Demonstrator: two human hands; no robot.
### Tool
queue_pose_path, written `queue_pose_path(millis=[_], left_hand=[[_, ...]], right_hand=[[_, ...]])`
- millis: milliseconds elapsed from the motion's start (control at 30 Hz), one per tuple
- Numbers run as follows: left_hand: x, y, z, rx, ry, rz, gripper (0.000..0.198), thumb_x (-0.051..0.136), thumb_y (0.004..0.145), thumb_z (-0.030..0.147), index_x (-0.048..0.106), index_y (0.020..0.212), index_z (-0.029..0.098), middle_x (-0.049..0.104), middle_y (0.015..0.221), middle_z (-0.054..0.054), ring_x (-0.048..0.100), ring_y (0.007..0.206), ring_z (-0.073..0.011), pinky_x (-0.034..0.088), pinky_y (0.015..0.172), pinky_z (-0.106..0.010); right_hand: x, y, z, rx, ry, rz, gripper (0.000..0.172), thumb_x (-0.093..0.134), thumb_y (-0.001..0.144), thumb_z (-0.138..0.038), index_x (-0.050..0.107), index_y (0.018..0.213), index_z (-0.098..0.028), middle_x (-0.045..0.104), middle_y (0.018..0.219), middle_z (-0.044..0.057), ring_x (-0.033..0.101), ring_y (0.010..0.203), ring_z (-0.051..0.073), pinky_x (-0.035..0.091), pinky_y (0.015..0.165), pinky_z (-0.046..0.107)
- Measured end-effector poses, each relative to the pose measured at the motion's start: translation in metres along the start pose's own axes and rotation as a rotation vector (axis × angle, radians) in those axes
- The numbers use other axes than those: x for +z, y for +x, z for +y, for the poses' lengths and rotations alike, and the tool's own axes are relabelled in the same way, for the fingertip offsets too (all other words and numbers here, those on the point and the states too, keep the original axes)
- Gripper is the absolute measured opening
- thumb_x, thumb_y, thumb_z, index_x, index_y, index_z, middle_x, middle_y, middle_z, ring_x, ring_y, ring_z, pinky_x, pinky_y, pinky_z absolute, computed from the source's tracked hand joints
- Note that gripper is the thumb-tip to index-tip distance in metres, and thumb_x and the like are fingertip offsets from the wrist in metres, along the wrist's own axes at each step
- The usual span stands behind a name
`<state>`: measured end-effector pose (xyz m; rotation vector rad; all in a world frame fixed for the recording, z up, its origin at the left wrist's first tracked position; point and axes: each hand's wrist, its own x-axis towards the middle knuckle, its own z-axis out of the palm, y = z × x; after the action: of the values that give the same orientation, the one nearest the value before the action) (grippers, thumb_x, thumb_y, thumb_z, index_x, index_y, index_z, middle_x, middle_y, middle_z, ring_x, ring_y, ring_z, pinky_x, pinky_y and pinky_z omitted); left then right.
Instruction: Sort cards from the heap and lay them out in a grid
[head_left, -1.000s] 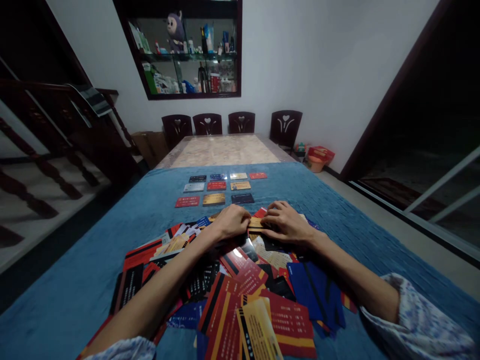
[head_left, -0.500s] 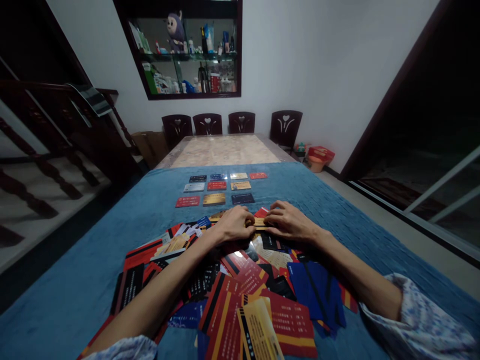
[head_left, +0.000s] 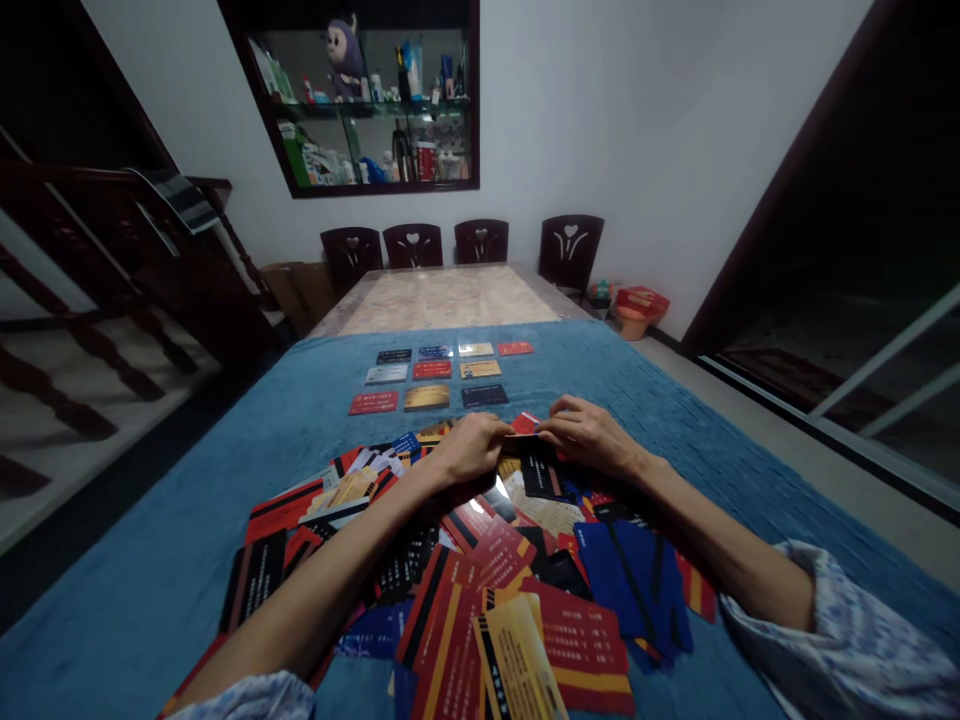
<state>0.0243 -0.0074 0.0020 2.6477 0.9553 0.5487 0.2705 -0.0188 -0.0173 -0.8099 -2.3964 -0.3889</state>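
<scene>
My left hand [head_left: 478, 445] is closed, its fingers pinching one end of a card [head_left: 520, 436] seen nearly edge-on. At the card's other end my right hand [head_left: 589, 436] pinches with thumb and fingers. Beneath both hands lies a loose heap of overlapping cards, with red cards [head_left: 450, 620], a yellow card [head_left: 517, 655], blue cards [head_left: 634, 585] and a black card [head_left: 541, 478] among them. A red card [head_left: 525, 422] lies just beyond the held one. Farther off, several cards rest apart in rows, including a gold card [head_left: 427, 397] and a dark blue card [head_left: 484, 395].
A blue cloth [head_left: 315, 400] covers the near part of the long table [head_left: 457, 295]. Dark chairs [head_left: 412, 245] stand at its far end. A glass-shelved cabinet [head_left: 382, 108] is set in the wall, a wooden railing [head_left: 75, 180] is at left, and an orange bucket [head_left: 634, 318] stands at right.
The held card has tipped from showing its yellow face to nearly edge-on. Both hands have shifted only slightly and still grip it. The rows and heap look the same.
</scene>
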Motion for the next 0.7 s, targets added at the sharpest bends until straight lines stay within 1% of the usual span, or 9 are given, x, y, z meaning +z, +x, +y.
queue_pose_path(millis=[67, 167, 267, 400, 467, 600, 700], left_hand=[[0.001, 0.000, -0.002, 0.003, -0.023, 0.012, 0.032, 0.047, 0.079, 0.005, 0.075, 0.090, 0.015, 0.073, 0.086, -0.008, 0.066, 0.078, -0.0172, 0.048, 0.073, -0.025], [0.002, 0.000, -0.004, -0.006, -0.055, 0.040, 0.033, 0.047, 0.078, 0.002, 0.075, 0.091, 0.013, 0.074, 0.087, -0.008, 0.066, 0.079, -0.0173, 0.048, 0.071, -0.024], [0.004, 0.000, -0.005, -0.032, -0.072, 0.070, 0.036, 0.048, 0.076, 0.001, 0.074, 0.098, 0.013, 0.075, 0.091, -0.008, 0.068, 0.082, -0.0184, 0.049, 0.074, -0.025], [0.006, 0.000, -0.007, -0.048, -0.071, 0.089, 0.045, 0.048, 0.075, 0.000, 0.069, 0.112, 0.013, 0.075, 0.101, -0.010, 0.069, 0.091, -0.0206, 0.052, 0.082, -0.029], [0.008, 0.000, -0.009, -0.047, -0.067, 0.101, 0.051, 0.048, 0.075, -0.001, 0.065, 0.120, 0.015, 0.074, 0.106, -0.010, 0.068, 0.095, -0.0208, 0.052, 0.086, -0.031], [0.011, -0.001, -0.011, -0.059, -0.045, 0.126, 0.061, 0.048, 0.075, -0.001, 0.056, 0.132, 0.018, 0.072, 0.108, -0.009, 0.067, 0.098, -0.0210, 0.052, 0.089, -0.033], [0.013, -0.003, -0.011, -0.076, -0.030, 0.135, 0.062, 0.048, 0.075, -0.001, 0.053, 0.133, 0.020, 0.071, 0.106, -0.008, 0.067, 0.096, -0.0213, 0.052, 0.088, -0.034]], right_hand=[[0.002, -0.002, 0.001, 0.025, 0.014, 0.031, 0.026, 0.048, 0.099, -0.026, 0.073, 0.095, -0.020, 0.070, 0.078, 0.007, 0.060, 0.082, 0.018, 0.052, 0.069, 0.029], [0.006, -0.004, 0.002, 0.056, 0.045, 0.049, 0.024, 0.049, 0.097, -0.021, 0.070, 0.107, -0.019, 0.068, 0.081, 0.007, 0.060, 0.081, 0.018, 0.053, 0.068, 0.029], [0.009, -0.006, 0.002, 0.118, 0.071, 0.041, 0.028, 0.050, 0.093, -0.018, 0.068, 0.115, -0.020, 0.064, 0.087, 0.007, 0.059, 0.078, 0.017, 0.053, 0.069, 0.028], [0.013, -0.004, -0.002, 0.245, 0.065, 0.027, 0.029, 0.051, 0.094, -0.020, 0.066, 0.118, -0.022, 0.062, 0.091, 0.007, 0.060, 0.079, 0.017, 0.054, 0.072, 0.029], [0.014, -0.004, -0.004, 0.285, 0.067, 0.005, 0.030, 0.054, 0.093, -0.020, 0.065, 0.120, -0.024, 0.062, 0.091, 0.006, 0.061, 0.081, 0.018, 0.054, 0.073, 0.030], [0.017, -0.004, -0.006, 0.315, 0.054, -0.032, 0.033, 0.057, 0.091, -0.020, 0.064, 0.122, -0.027, 0.063, 0.090, 0.006, 0.061, 0.082, 0.019, 0.053, 0.075, 0.033], [0.018, -0.004, -0.005, 0.308, 0.040, -0.053, 0.036, 0.058, 0.090, -0.020, 0.063, 0.125, -0.027, 0.065, 0.089, 0.006, 0.060, 0.081, 0.020, 0.051, 0.075, 0.033]])
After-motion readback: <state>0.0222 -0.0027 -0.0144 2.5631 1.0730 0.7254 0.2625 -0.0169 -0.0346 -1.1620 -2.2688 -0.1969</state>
